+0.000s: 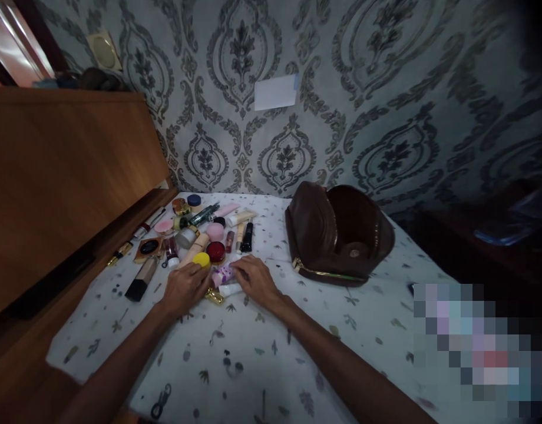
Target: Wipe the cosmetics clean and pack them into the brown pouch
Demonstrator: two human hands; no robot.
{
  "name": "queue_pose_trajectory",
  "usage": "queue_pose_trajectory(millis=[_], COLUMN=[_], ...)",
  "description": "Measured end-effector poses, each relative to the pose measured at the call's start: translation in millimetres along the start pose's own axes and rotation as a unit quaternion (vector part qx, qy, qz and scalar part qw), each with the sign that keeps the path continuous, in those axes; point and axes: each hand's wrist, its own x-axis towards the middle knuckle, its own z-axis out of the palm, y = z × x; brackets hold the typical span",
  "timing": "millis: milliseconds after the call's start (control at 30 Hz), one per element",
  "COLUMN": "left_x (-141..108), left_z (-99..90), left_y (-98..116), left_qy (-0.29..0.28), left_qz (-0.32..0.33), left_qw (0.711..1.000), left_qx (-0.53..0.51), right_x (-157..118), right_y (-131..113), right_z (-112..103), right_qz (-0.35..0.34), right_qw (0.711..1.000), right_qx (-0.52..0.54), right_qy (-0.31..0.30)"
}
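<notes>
My left hand [184, 288] lies low over the cosmetics, its fingers curled at the left end of a small white-and-purple patterned packet [222, 274]. At the packet's other end, my right hand [257, 281] has thumb and fingers pinched together. A yellow-lidded jar [201, 260] touches the left fingers. Just below the packet are a gold tube [214, 295] and a white tube [230, 289], the latter partly under my right fingers. Behind the hands are a dark red round jar [215, 252], a pink round container [215, 231] and a black tube [247, 237].
An open brown bag [337, 235] stands at the right on the patterned white cloth [253, 365]. Several bottles, compacts and tubes spread to the left, among them a foundation bottle [142, 279]. A wooden panel [72, 188] borders the left side; papered wall rises behind.
</notes>
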Motion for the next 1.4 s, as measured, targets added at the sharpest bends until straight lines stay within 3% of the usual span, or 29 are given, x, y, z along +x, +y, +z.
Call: queue_pose_trajectory(millis=[200,333,467,667,767,933,1167,1400], left_x=[1.4,3.2,2.6,-2.2,-2.9,-1.4,-1.7,-1.3], left_z=[-3.2,-11.9,-26.7,-35.5,-33.4,-32.7,-24.2,-19.4], left_y=[0.0,-5.3,-19.6,-33.4,-32.0,-27.1,-5.8,4.1], left_qy=[0.014,-0.054,-0.152,-0.198,-0.198,-0.196,-0.103,-0.1], left_qz=[-0.003,0.01,0.048,0.029,0.033,0.05,0.093,0.098], left_qw=[1.0,0.998,0.986,0.977,0.976,0.975,0.984,0.982], left_qx=[0.0,-0.029,-0.058,-0.077,-0.079,-0.093,-0.116,-0.124], right_x=[11.0,16.1,13.1,5.8,-3.5,-25.0,-31.3,-33.5], right_y=[-7.9,-13.4,-14.5,-25.6,-46.1,-72.3,-62.3,-54.0], right_z=[-14.4,-18.2,-10.4,-2.9,-1.5,15.0,28.3,29.4], right_qz=[-0.05,-0.067,-0.03,0.01,-0.012,-0.017,-0.008,-0.011], right_qw=[0.994,0.985,0.987,0.986,0.992,0.994,0.998,1.0], right_qx=[-0.035,-0.043,-0.115,-0.166,-0.122,-0.084,-0.059,-0.001], right_qy=[-0.093,-0.152,-0.113,-0.014,0.007,-0.069,-0.036,-0.001])
